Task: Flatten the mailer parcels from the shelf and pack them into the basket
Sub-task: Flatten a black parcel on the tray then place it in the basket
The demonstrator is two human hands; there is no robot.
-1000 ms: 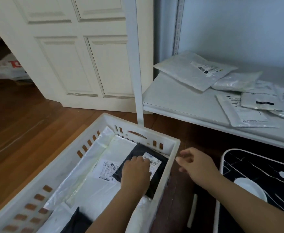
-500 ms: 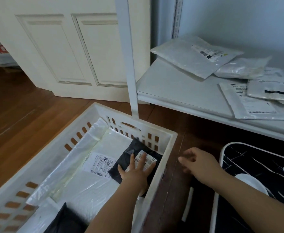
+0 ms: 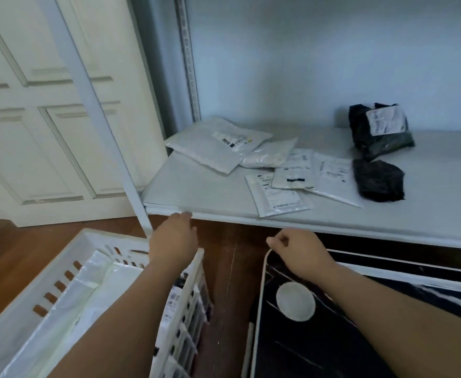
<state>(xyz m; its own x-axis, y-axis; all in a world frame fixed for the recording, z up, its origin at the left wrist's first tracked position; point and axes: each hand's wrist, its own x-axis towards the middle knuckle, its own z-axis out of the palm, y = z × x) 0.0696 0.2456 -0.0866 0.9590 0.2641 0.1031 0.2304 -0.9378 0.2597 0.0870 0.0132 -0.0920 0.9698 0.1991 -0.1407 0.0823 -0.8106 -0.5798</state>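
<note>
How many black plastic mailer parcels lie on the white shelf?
2: one black mailer with a white label at the back right, one plain black mailer just in front. More may lie out of frame.

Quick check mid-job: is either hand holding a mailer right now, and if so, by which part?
Neither. The left hand reaches toward the shelf edge with nothing in it. The right hand is loosely curled and shows no mailer.
</note>
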